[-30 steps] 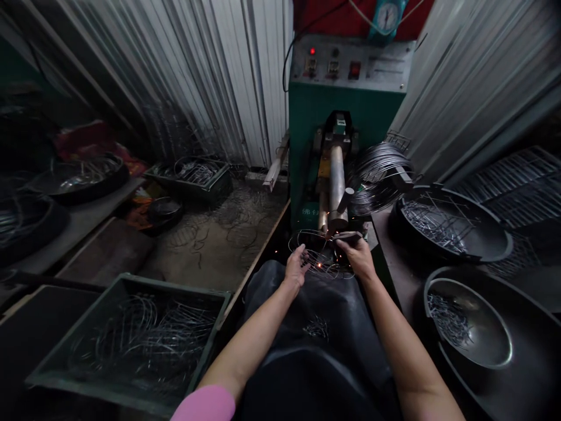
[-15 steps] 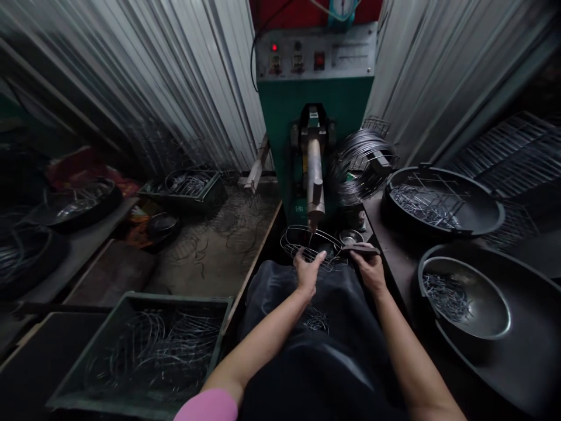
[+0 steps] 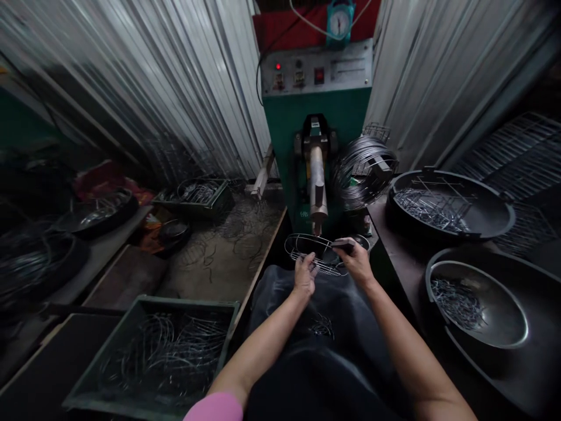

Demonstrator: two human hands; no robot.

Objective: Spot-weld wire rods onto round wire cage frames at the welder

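Note:
My left hand [image 3: 305, 273] is closed on the near edge of a round wire basket [image 3: 322, 268], which is tilted below the welding machine's metal arm [image 3: 318, 204]. In my right hand [image 3: 358, 262] is a dark flat block [image 3: 344, 244], gripped at the basket's right side. The block overlaps the rim there; whether it presses on the wire cannot be made out. Several short wire pieces [image 3: 322, 326] lie on the dark apron [image 3: 280, 310] over my lap. Behind the right hand, a small metal bowl [image 3: 362, 241] is partly hidden.
The green machine [image 3: 280, 134] stands ahead, a wire coil [image 3: 363, 172] at its right. At left is a green crate [image 3: 146, 301] of bent wires. On the right, a dark pan [image 3: 495, 219] holds wire pieces, and a metal bowl [image 3: 504, 310] sits inside another large pan [image 3: 539, 345].
My right hand has moved left with the dark block, from beside the wire basket to over its right rim. My left hand's fingers have closed more on the basket. The view has shifted slightly.

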